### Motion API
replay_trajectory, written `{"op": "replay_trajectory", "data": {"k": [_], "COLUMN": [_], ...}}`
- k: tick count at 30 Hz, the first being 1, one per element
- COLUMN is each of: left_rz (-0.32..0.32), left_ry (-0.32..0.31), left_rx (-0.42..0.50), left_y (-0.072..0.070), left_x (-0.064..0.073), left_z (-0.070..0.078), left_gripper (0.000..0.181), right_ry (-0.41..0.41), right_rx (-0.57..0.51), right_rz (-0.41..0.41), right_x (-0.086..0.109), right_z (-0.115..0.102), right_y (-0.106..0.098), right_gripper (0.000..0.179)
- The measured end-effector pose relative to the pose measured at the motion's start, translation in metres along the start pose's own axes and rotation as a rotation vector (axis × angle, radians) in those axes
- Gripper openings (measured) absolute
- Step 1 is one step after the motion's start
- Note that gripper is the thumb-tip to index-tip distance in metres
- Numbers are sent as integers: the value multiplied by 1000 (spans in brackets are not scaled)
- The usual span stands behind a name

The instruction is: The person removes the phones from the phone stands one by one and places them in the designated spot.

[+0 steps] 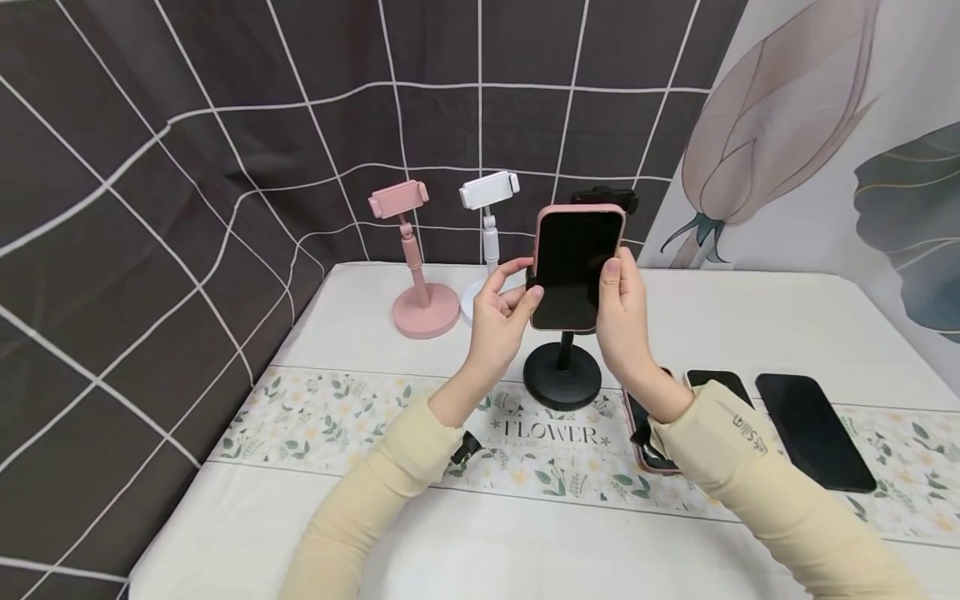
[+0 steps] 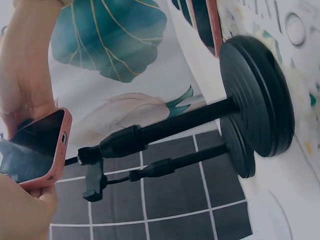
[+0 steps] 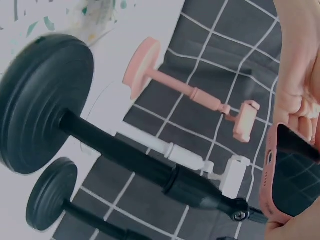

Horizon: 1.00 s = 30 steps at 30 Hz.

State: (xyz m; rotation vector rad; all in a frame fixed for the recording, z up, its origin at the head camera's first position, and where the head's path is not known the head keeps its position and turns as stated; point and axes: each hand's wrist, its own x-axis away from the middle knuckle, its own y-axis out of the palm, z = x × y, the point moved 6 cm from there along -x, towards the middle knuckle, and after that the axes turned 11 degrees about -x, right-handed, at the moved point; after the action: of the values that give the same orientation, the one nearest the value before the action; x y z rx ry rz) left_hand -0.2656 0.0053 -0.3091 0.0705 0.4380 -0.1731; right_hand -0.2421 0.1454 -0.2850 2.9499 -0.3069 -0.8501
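Observation:
A smartphone [image 1: 572,267] in a pink case is upright at the top of a black phone stand [image 1: 562,377], dark screen towards me. My right hand [image 1: 624,312] grips its right edge, thumb on the front. At its left edge, my left hand [image 1: 498,321] pinches a dark piece of the stand's clamp between thumb and index finger. The phone hides most of the clamp. In the left wrist view, the stand's post [image 2: 185,120] runs from the round base to behind the phone [image 2: 37,150]. The right wrist view shows the case's lower edge [image 3: 270,170] beside the post's end.
A pink phone stand [image 1: 424,310] and a white one [image 1: 491,237] stand at the back left. Behind the held phone is another black stand [image 1: 603,198]. Phones lie on the right: one under my forearm [image 1: 651,442], a smaller one [image 1: 716,383], a larger one [image 1: 813,433].

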Motion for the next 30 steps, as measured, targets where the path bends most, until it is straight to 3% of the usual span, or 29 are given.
{"op": "replay_trajectory", "data": {"k": [5, 13, 21, 23, 25, 30], "left_rz": [12, 52, -5, -40, -82, -118], "left_ry": [33, 54, 17, 63, 148, 468], "left_rx": [-46, -116, -92, -162, -289, -728], "left_y": [-1, -3, -2, -2, -2, -6], "left_x": [3, 5, 7, 7, 6, 0], "left_z": [1, 6, 4, 5, 6, 14], "left_gripper": [33, 30, 32, 30, 32, 69], "right_ry": [-35, -72, -92, -88, -87, -102], "right_rx": [59, 133, 139, 134, 133, 154], "right_rz": [22, -12, 6, 10, 1, -43], "right_x": [0, 3, 7, 9, 11, 14], "right_z": [-2, -6, -7, -6, -6, -9], "right_y": [-3, -5, -9, -10, -11, -10], "right_gripper": [35, 31, 30, 31, 32, 31]}}
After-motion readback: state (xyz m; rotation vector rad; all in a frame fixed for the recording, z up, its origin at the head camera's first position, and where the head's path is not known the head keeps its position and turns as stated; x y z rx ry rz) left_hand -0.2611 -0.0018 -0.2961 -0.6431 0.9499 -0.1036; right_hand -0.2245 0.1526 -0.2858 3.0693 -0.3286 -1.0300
